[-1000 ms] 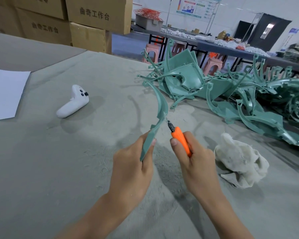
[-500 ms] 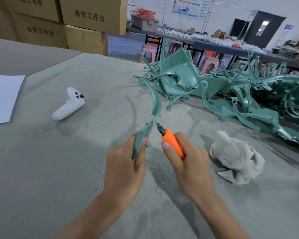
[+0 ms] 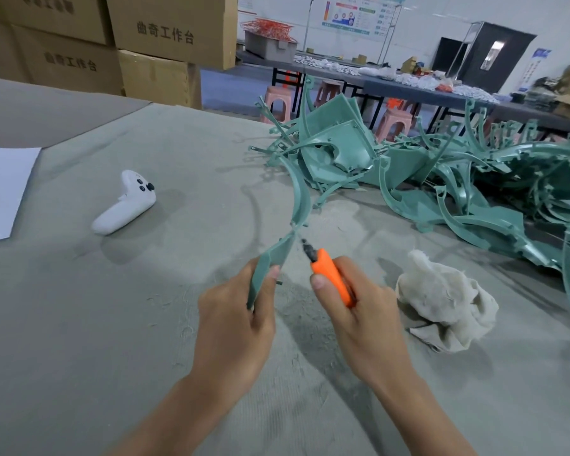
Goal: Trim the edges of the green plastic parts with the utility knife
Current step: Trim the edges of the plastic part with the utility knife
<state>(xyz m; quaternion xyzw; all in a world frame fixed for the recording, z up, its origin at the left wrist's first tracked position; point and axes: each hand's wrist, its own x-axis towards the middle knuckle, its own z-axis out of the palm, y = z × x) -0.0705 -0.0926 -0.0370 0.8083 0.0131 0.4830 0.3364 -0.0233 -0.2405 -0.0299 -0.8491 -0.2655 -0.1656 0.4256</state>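
Note:
My left hand [image 3: 234, 320] grips the lower end of a long curved green plastic part [image 3: 301, 200] and holds it up over the grey felt table [image 3: 79, 324]. My right hand [image 3: 359, 320] grips an orange utility knife [image 3: 331, 276], thumb along its top. The dark blade tip sits beside the part's edge, just right of its narrow bend. A large pile of green plastic parts [image 3: 441, 179] lies at the right back of the table.
A crumpled whitish rag [image 3: 448, 301] lies right of my right hand. A white game controller [image 3: 125, 202] rests at the left, with a white sheet of paper [image 3: 0, 192] beyond it. Cardboard boxes [image 3: 165, 37] stand behind the table. Fine shavings are scattered near my hands.
The knife has drawn back down along the part's edge towards me. Both hands and the part sit slightly lower and nearer in view.

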